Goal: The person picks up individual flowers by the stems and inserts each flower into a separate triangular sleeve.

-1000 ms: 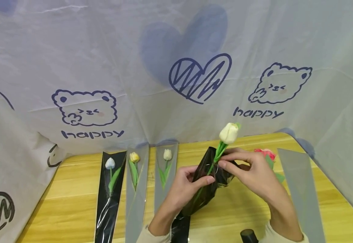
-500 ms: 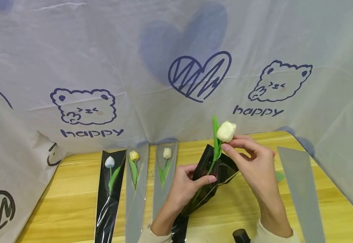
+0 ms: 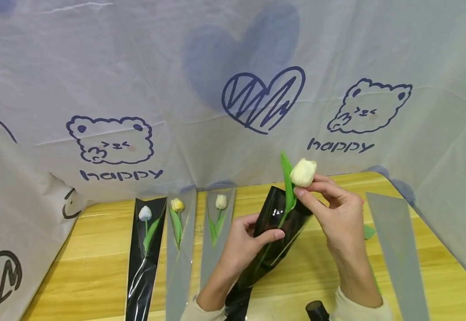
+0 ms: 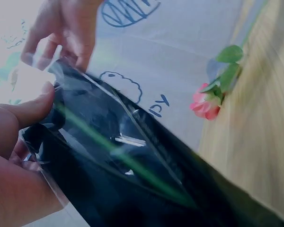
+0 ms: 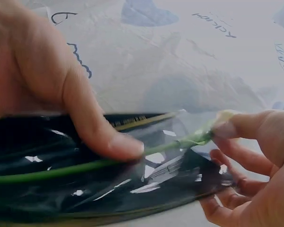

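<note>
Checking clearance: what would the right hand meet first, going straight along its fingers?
The right hand pinches the white tulip; just beyond, its green leaf looks first in line, though depth is unclear.

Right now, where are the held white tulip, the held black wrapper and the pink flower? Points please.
Held white tulip (image 3: 303,172): head view, on its bloom.
Held black wrapper (image 3: 280,250): head view, on its front, just below the thumb.
Pink flower (image 4: 206,105): left wrist view, on its petals.
</note>
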### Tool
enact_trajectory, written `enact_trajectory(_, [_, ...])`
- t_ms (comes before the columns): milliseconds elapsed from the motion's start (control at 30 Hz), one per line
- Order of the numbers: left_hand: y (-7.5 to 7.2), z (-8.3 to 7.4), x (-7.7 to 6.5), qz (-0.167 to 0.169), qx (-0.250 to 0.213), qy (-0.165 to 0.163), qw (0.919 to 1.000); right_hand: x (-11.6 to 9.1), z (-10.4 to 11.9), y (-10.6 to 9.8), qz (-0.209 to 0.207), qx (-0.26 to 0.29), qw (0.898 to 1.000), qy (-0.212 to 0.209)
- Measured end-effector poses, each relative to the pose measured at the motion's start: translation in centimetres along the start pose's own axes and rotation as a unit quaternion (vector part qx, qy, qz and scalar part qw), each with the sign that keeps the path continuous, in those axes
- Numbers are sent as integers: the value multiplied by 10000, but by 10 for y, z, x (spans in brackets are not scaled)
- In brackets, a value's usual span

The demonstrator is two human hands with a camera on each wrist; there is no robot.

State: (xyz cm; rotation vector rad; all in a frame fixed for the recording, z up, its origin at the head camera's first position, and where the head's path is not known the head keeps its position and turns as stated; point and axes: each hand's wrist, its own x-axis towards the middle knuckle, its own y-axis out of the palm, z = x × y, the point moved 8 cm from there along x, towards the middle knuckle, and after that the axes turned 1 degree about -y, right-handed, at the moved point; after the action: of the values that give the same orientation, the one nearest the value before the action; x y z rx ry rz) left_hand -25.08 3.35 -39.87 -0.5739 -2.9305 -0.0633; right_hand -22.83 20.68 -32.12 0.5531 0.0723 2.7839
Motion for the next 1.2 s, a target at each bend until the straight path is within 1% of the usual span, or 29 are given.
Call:
enact_trajectory(100, [-3,-1,-1,79,-320,-119,9994,-1,0,2,369,-221,9990,90])
enact_trajectory(200, [-5,-3,-2,76,-350,-171,9992,-1,1,6,818,-444,9956,82])
enact_trajectory(267, [-5,-5,-1,103,-303,-156,9994,-1,2,6,1030,-460,9936,30])
enact_trajectory(367, [-3,-7,-1,194,-260,-123,9994,-1,1,5,1196,-414,9919,83])
enact_trajectory(467, [0,-9,-2,392,-268,-93,9988,-1,-1,3,1207,-225,9918,343])
enact_trajectory(533, [2,-9,-2,639,-252,-112,9976,-1,-2,2,1140,-126,9922,491])
enact_trajectory(600, [5,-7,-4,1021,-205,-220,9943,0,-2,2,1084,-47,9925,568])
enact_trajectory(667, [7,-2,-5,1460,-152,-386,9884,2,2,2,1030,-267,9934,439])
enact_trajectory(767, [11,6,-7,2088,-367,-412,9764,8,13,4,1086,-599,9921,167])
enact_trajectory(833, [14,8,-7,2283,-552,-327,9715,15,22,8,1249,-750,9893,-17])
enact_trajectory(900, [16,7,-7,2347,-728,-178,9692,21,30,13,1518,-816,9850,-67])
enact_trajectory(967, [16,5,-8,2273,-749,-156,9708,25,34,18,1851,-859,9789,-56])
enact_trajectory(1033, [16,4,-7,2193,-797,-143,9723,28,38,21,2129,-1084,9710,48])
enact_trajectory(1133, [11,5,-7,1924,-729,-255,9783,30,43,26,2576,-1364,9564,171])
enact_trajectory(1200, [7,5,-6,1700,-643,-332,9828,31,48,29,2859,-1597,9447,154])
